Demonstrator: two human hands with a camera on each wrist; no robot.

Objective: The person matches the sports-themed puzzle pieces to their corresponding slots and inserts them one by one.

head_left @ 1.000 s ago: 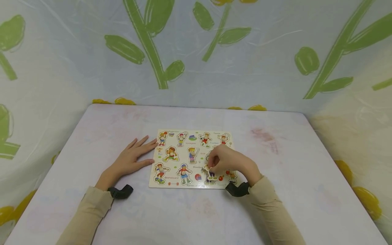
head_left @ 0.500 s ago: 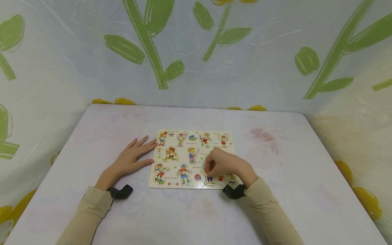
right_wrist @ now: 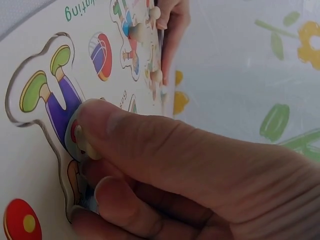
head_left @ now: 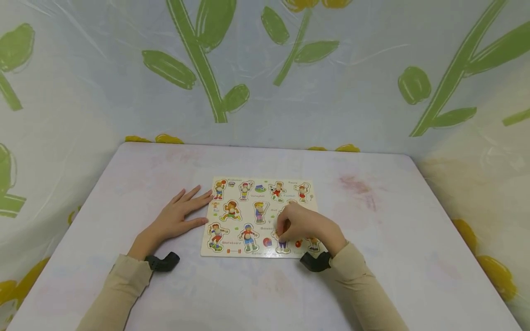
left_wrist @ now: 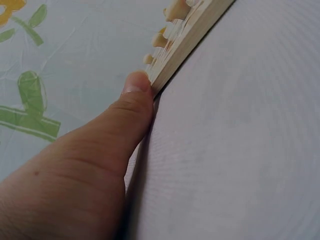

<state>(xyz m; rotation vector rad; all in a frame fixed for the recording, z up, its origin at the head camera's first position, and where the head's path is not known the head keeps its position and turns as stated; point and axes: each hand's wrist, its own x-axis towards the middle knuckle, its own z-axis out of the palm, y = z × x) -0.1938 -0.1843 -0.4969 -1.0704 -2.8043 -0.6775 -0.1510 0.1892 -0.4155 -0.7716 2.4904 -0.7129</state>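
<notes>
A cream wooden peg puzzle board (head_left: 246,212) lies on the table, with sports-figure pieces seated in its cut-outs. My right hand (head_left: 309,223) pinches the small round knob (right_wrist: 90,148) of a figure piece in purple trousers and green shoes (right_wrist: 61,117). That piece lies within its outline in the front row; fingers cover its upper part. Flat and spread, my left hand (head_left: 178,216) touches the board's left edge. In the left wrist view its thumb (left_wrist: 132,107) presses against the board's side. My right hand partly hides the figure behind it in the middle row.
Each wrist wears a black camera mount; the left one (head_left: 163,262) and the right one (head_left: 315,262) sit close to the table (head_left: 232,294). A hanging sheet printed with green leaves (head_left: 167,69) surrounds the table's back and sides.
My right hand has lowered the purple-trousered piece from a tilted, raised position into its outline, moving slightly left. Over the last half second it stays there. My left hand has not moved.
</notes>
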